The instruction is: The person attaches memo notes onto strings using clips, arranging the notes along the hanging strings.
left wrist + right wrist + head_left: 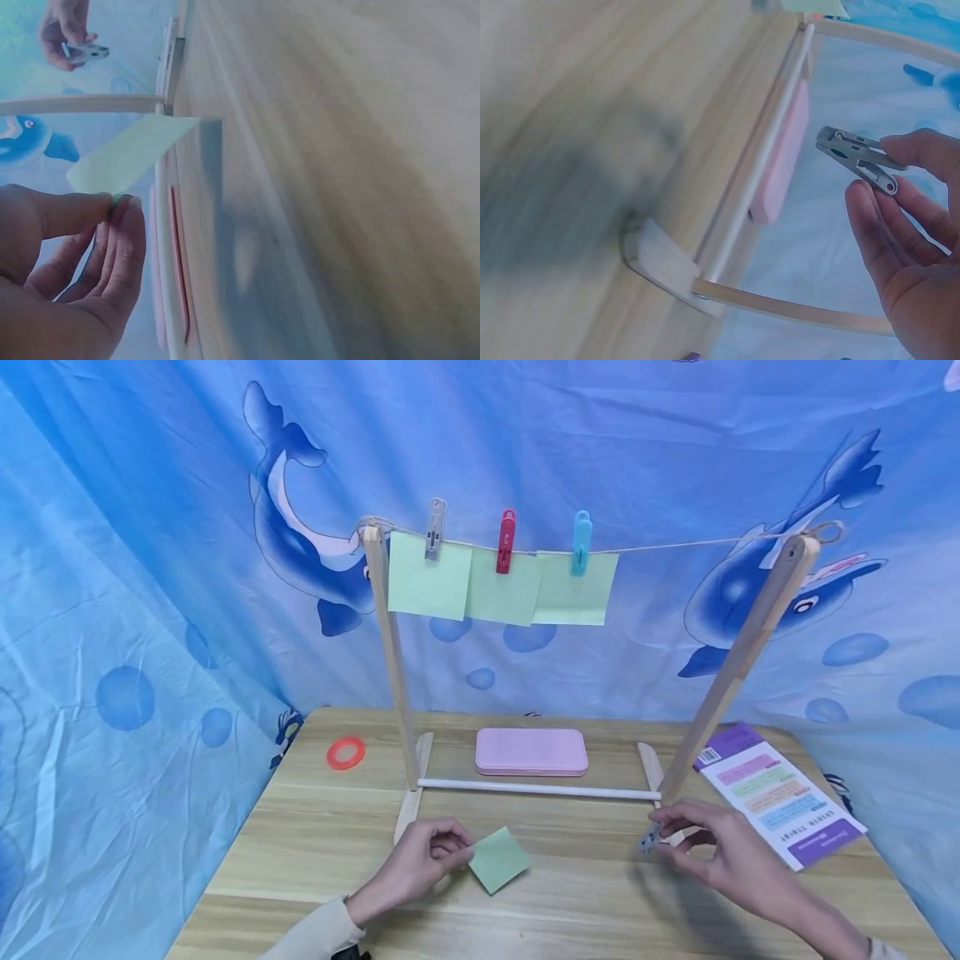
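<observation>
Between thumb and fingertips my left hand (pixel 427 860) pinches a green paper square (pixel 498 860) by one corner, and in the left wrist view the sheet (pixel 131 157) tilts up off the table. My right hand (pixel 720 852) holds a grey clothespin (pixel 651 837) near the rack's right foot. The right wrist view shows the clothespin (pixel 859 159) pinched at its handle end. Above, three green squares hang from a string (pixel 675 545), under a clear grey clothespin (pixel 436 528), a red clothespin (pixel 506 542) and a light blue clothespin (pixel 581 543).
Wooden posts (pixel 738 668) carry the string, joined low by a white rod (pixel 540 790). A pink case (pixel 531 752) lies behind the rod. An orange-red ring (pixel 346 752) is at left. A purple and white packet (pixel 783 797) lies at right. Blue curtain (pixel 480 443) hangs behind.
</observation>
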Demonstrator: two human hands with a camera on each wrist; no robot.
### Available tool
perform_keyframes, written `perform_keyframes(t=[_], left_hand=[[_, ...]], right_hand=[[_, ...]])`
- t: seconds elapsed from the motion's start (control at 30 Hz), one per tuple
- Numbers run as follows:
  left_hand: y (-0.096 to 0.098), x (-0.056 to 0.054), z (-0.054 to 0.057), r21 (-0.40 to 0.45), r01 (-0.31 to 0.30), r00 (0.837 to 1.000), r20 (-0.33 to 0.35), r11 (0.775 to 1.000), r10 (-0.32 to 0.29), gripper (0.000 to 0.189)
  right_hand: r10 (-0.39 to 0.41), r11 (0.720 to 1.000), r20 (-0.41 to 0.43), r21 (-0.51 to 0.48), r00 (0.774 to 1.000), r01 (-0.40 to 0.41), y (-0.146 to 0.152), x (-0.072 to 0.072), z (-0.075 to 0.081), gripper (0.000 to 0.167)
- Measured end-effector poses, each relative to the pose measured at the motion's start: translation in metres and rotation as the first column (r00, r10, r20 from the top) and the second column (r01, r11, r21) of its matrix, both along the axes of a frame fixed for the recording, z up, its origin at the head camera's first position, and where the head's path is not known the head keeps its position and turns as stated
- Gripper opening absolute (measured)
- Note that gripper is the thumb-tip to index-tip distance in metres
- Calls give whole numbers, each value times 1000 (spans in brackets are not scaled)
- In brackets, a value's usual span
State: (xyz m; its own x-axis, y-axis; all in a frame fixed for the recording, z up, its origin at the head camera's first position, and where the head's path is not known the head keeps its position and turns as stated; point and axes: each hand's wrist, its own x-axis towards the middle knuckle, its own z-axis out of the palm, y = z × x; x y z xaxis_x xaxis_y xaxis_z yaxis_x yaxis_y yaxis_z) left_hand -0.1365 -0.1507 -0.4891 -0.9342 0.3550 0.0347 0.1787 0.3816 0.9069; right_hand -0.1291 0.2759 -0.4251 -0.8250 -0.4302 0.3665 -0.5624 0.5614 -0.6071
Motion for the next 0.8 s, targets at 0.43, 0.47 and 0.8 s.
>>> perform_keyframes(t=[0.43, 0.47, 0.8], left_hand=[[37, -15, 12, 158, -103, 991, -66, 982, 115, 14], [39, -16, 13, 167, -113, 990, -64, 979, 125, 14], [59, -29, 32, 329, -107, 991, -36, 938, 125, 19]], right_hand=[[4, 1000, -115, -16, 993, -6, -3, -15, 47, 42], [3, 1000, -124, -14, 992, -5, -2, -17, 51, 43], [-50, 997, -222, 52, 974, 63, -2, -31, 91, 44]])
